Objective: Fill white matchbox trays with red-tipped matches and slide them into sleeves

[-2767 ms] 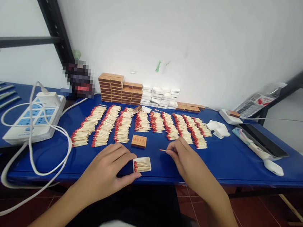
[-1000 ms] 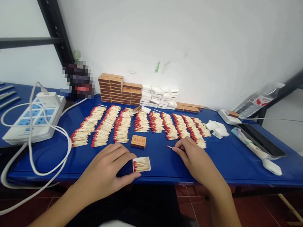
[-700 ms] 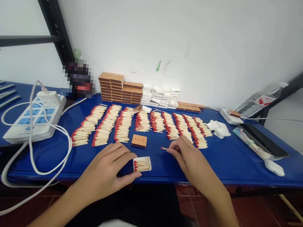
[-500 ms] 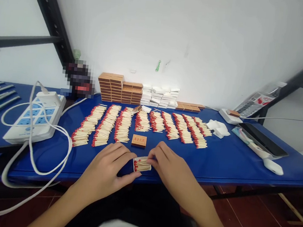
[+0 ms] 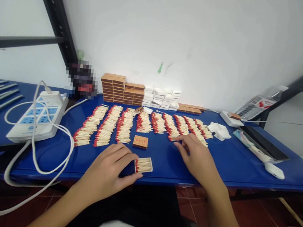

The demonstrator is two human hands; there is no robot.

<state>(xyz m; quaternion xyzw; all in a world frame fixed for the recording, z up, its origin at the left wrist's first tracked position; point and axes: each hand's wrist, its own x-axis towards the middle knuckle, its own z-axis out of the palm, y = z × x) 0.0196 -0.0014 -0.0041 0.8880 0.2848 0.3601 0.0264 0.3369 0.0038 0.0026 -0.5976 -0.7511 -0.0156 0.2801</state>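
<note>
A white matchbox tray (image 5: 150, 165) filled with red-headed matches (image 5: 143, 165) lies near the table's front edge. My left hand (image 5: 113, 167) grips its left end, thumb at the near side and fingers at the far side. To the right, my right hand (image 5: 194, 156) is at the near end of a row of loose matches (image 5: 170, 124). Its thumb and index fingertip are close together on the matches there; how many are between them is too small to tell. Just beyond the tray rests an orange-brown matchbox cover (image 5: 140, 141) with red lettering.
Several rows of matches spread across the blue table (image 5: 160, 154). Behind them stand stacked brown matchbox covers (image 5: 121, 90) and white trays (image 5: 161, 98). A power strip (image 5: 39, 116) with looping cables is at left; a phone (image 5: 263, 143) and bottle (image 5: 261, 103) at right.
My right hand has left the tray and moved right and away from me to the match row. The matches in the tray lie more evenly. My left hand keeps its grip.
</note>
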